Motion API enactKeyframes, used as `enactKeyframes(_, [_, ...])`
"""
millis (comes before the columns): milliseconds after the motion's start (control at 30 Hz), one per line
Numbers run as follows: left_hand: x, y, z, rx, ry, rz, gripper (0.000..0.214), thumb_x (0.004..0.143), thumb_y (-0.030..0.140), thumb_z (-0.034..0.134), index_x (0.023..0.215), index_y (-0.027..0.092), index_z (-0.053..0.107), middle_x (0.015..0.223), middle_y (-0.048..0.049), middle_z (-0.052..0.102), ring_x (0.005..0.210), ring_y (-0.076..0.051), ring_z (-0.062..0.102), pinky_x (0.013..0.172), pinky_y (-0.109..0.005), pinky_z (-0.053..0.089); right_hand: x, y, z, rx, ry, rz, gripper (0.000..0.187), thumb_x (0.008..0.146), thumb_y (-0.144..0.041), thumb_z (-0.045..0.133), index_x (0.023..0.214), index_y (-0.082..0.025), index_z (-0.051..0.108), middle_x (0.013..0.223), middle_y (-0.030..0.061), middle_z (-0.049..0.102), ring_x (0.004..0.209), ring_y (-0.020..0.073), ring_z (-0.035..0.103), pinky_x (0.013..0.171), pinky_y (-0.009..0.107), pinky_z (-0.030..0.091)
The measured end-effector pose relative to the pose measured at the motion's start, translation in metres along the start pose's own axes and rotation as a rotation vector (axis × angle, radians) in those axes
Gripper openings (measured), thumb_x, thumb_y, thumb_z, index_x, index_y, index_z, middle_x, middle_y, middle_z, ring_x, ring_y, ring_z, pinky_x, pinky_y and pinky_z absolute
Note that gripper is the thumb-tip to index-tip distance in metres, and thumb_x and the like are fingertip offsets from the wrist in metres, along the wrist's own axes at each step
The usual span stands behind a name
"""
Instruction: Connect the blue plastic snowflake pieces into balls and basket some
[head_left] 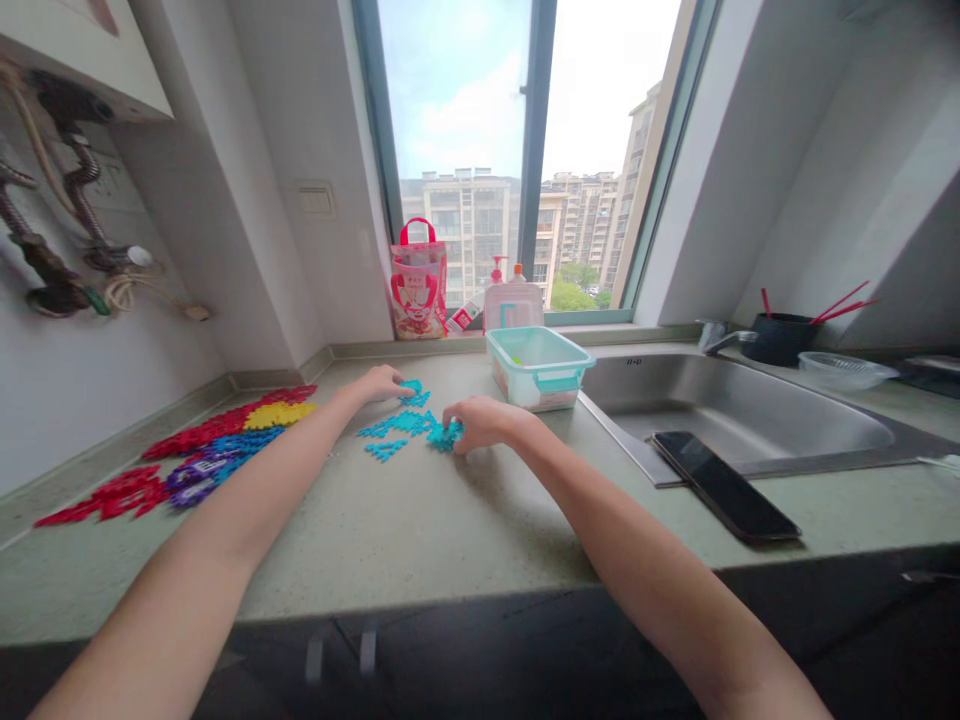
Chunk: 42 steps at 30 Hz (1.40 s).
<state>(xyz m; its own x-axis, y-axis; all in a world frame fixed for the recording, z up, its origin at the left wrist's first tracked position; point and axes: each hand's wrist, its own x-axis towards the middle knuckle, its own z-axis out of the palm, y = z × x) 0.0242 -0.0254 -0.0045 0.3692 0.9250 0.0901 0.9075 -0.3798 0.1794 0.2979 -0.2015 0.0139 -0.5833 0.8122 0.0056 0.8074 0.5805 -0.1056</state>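
Observation:
Several small teal plastic pieces (pixel 401 424) lie scattered on the grey-green counter (pixel 420 520) in front of me. My left hand (pixel 381 382) rests at the far end of that scatter, fingers curled onto a teal piece (pixel 412 387). My right hand (pixel 480 422) is closed around a clump of teal pieces (pixel 447 435) at the near right of the pile. Both forearms stretch forward across the counter.
Red, yellow, blue and purple pieces (pixel 202 452) lie in groups at the left by the wall. A clear tub with a teal rim (pixel 538 366) stands beside the steel sink (pixel 735 415). A black phone (pixel 724 484) lies on the sink's edge. A red bag (pixel 418 280) and bottles stand at the window.

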Motion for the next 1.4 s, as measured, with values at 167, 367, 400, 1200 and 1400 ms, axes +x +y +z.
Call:
enactKeyframes(167, [-0.010, 0.001, -0.001, -0.034, -0.019, 0.051, 0.054, 0.066, 0.066, 0.073, 0.098, 0.025, 0.084, 0.101, -0.0040, 0.080, 0.095, -0.026, 0.072, 0.076, -0.026, 0.050, -0.003, -0.001, -0.006, 0.014, -0.014, 0.002, 0.049, 0.076, -0.047, 0.080, 0.120, -0.028, 0.074, 0.109, 0.0049, 0.079, 0.098, 0.0236, 0.072, 0.074, 0.025, 0.048])
enactKeyframes(367, [-0.051, 0.000, -0.011, 0.008, -0.039, 0.047, 0.051, 0.066, 0.062, 0.074, 0.097, 0.022, 0.083, 0.093, -0.0050, 0.080, 0.087, -0.024, 0.072, 0.073, -0.027, 0.049, -0.002, -0.001, -0.005, 0.030, -0.008, 0.027, 0.042, 0.077, -0.051, 0.081, 0.111, -0.027, 0.076, 0.109, 0.0045, 0.079, 0.094, 0.0227, 0.072, 0.072, 0.025, 0.048])
enactKeyframes(400, [-0.061, -0.001, -0.013, 0.022, -0.023, 0.046, 0.050, 0.066, 0.061, 0.074, 0.096, 0.021, 0.083, 0.091, -0.0049, 0.080, 0.085, -0.023, 0.071, 0.072, -0.027, 0.049, -0.001, 0.000, -0.004, 0.028, -0.002, 0.019, 0.040, 0.076, -0.047, 0.081, 0.110, -0.027, 0.076, 0.108, 0.0041, 0.079, 0.093, 0.0224, 0.072, 0.071, 0.025, 0.047])
enactKeyframes(1200, [-0.123, 0.028, -0.010, -0.131, 0.282, 0.308, 0.046, 0.070, 0.049, 0.077, 0.106, 0.021, 0.080, 0.098, -0.0058, 0.077, 0.093, -0.024, 0.070, 0.085, -0.032, 0.052, 0.000, 0.015, 0.005, 0.252, 0.020, -0.027, 0.040, 0.073, -0.025, 0.077, 0.113, -0.022, 0.075, 0.109, 0.0055, 0.077, 0.102, 0.0241, 0.071, 0.082, 0.027, 0.052])
enactKeyframes(1400, [-0.145, 0.046, -0.020, -0.242, 0.121, 0.539, 0.044, 0.071, 0.046, 0.080, 0.109, 0.024, 0.079, 0.098, -0.0016, 0.076, 0.091, -0.019, 0.069, 0.086, -0.027, 0.050, 0.000, 0.024, 0.000, 0.403, 0.171, -0.117, 0.040, 0.076, -0.024, 0.077, 0.115, -0.023, 0.073, 0.118, 0.0046, 0.076, 0.113, 0.0243, 0.069, 0.093, 0.031, 0.053])
